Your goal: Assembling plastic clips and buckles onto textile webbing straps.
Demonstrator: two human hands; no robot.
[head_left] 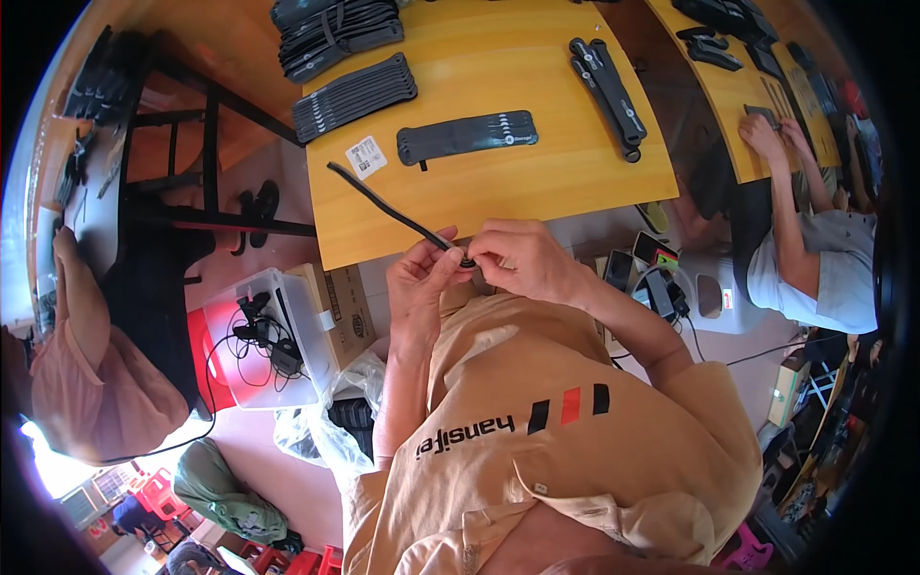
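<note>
A narrow black strap (pixel 385 207) is held at its near end in front of my body, just off the table's front edge. Its free end sticks out far and left over the yellow tabletop. Near its lower end, my left hand (pixel 422 275) pinches it between thumb and fingers. My right hand (pixel 524 259) has its fingertips pressed together at the same end, where a small dark curl shows. Past my hands on the table lies a flat, overlapping set of black straps (pixel 468 139). A white printed label (pixel 365 157) lies to its left.
Further back on the yellow table (pixel 479 206) are a fanned black bundle (pixel 355 98), a taller pile (pixel 340 38) and a folded bundle (pixel 609 96). Below left stands a clear bin (pixel 302 350) with cables, beside a cardboard box (pixel 347 311). Co-workers (pixel 810 254) sit on both sides.
</note>
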